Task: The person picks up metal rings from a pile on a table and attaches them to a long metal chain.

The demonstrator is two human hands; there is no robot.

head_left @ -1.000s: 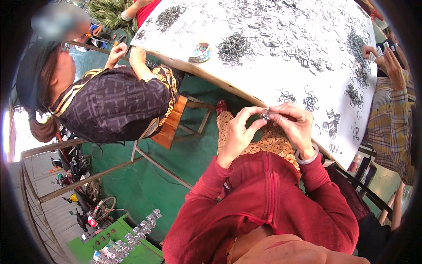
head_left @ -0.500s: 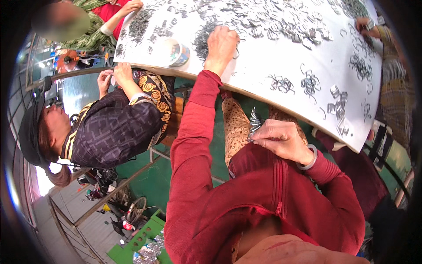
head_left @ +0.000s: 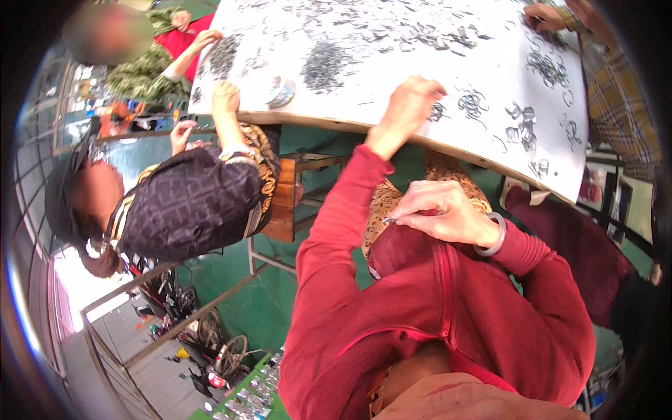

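My left hand (head_left: pixel 411 110) is over the near edge of the white tabletop (head_left: pixel 371 115), fingers bent and closed together. What they pinch, if anything, cannot be made out. Beside its fingertips lies a small heap of dark curved wire pieces (head_left: pixel 437 110). My right hand (head_left: pixel 448 212), with a pale bangle on its wrist, is held above my lap in a pinch. From between its thumb and forefinger pokes a small metal piece (head_left: pixel 389 220), its kind too small to tell. A dense pile of thin dark pieces (head_left: pixel 326 66) lies on the table farther left.
A white tub (head_left: pixel 281 92) stands near the table edge. Loose metal pieces (head_left: pixel 420 28) are scattered across the far side. On my left a person in a dark patterned top (head_left: pixel 189 199) sits by a wooden stool (head_left: pixel 285 203). A co-worker's hand (head_left: pixel 542 17) is at the far right.
My left hand has left the dense dark pile and moved right and nearer. The shiny metal cluster beside my right fingers no longer shows. The view has shifted slightly.
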